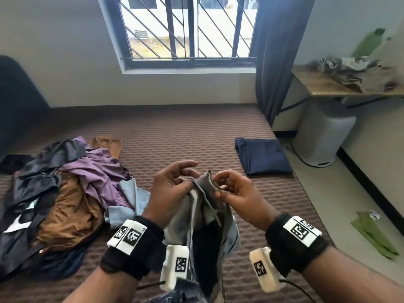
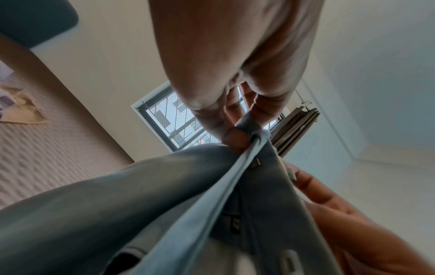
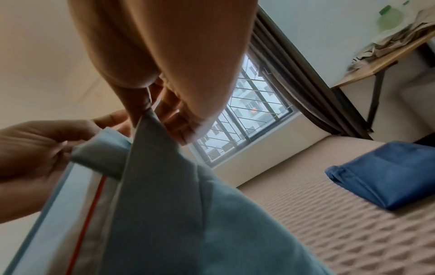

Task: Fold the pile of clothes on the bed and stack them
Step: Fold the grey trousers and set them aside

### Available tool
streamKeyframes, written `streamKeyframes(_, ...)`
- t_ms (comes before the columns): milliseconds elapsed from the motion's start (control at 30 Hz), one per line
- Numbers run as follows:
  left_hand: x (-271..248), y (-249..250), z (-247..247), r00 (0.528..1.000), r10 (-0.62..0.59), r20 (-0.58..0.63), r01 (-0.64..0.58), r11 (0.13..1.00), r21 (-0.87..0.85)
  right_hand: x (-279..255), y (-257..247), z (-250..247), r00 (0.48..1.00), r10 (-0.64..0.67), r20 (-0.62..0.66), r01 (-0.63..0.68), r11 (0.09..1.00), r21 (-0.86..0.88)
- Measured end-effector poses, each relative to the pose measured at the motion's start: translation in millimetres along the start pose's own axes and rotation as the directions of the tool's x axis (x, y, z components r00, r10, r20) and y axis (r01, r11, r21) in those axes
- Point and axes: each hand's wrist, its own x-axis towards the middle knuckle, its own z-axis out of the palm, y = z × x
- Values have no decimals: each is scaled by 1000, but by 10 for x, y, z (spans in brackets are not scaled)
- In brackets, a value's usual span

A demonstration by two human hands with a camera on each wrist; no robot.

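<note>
A light blue-grey garment hangs in the air above the bed, held up by both hands at its top edge. My left hand pinches the left part of that edge between thumb and fingers. Close beside it, my right hand pinches the right part of the edge. The garment shows a white band with a red stripe. A loose pile of clothes, purple, brown and dark, lies on the bed at the left. One folded navy garment lies flat at the bed's right side.
The brown quilted bed reaches back to the wall under a barred window. A dark curtain hangs at the right. Beyond the bed's right edge stand a wooden table with crumpled paper and a white appliance.
</note>
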Motion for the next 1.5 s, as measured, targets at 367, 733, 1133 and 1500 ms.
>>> streamKeyframes(367,-50,33,42,995,90,-33,-86,989,122,121,84,-365,990,-47,134,50,999,-17)
streamKeyframes(733,-348,-402,495,952,-210,-221,177,971,-159,202,237,-240,965,-126,228,134,991,-17)
streamKeyframes(1133,-613,-490,671,901,-279,-332,125,900,-417,50,517,-326,902,-272,336,316,945,-84)
streamKeyframes(1500,-772,-482,494,919,-334,-211,302,938,-170,155,389,-339,825,-503,259,544,830,-123)
